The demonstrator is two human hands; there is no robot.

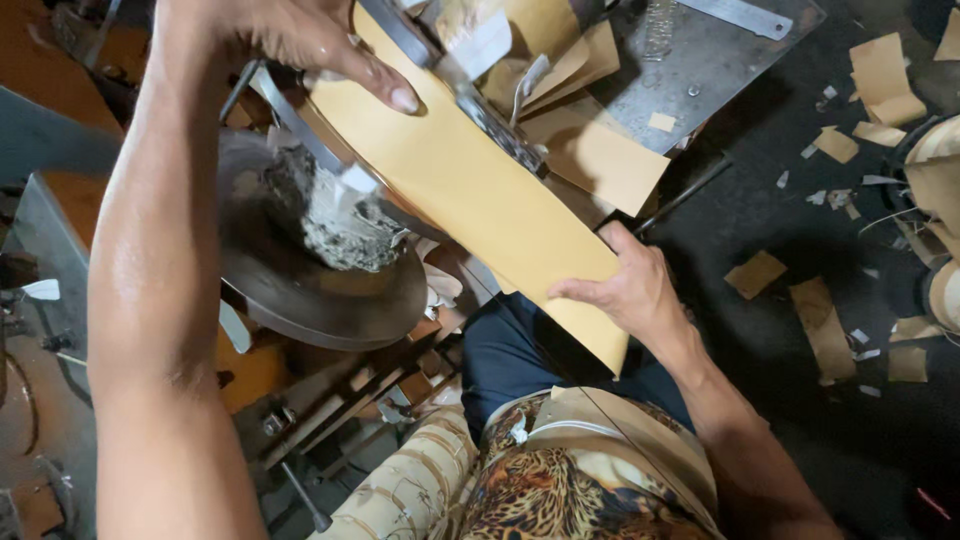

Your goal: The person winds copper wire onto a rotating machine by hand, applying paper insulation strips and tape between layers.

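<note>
Both hands gripped a tan paper sheet [480,190]: the left hand [300,35] far, the right hand [625,290] near. At left, a round metal dish [300,290] held grey paste [335,225].

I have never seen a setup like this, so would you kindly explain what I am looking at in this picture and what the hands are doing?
This is a single view from a camera worn on a person's head, looking down at their own two bare hands and lap. Both hands hold one long yellow-brown paperboard sheet: the left hand presses its upper end with the thumb against a metal bar, and the right hand grips its lower end. Beside the sheet, to the left, sits a round dark metal disc with a crusted grey lump on top, part of a workshop machine. Further up lies a stack of similar cut paperboard pieces next to a grey metal plate. Paperboard scraps lie scattered on the dark floor to the right.
</note>
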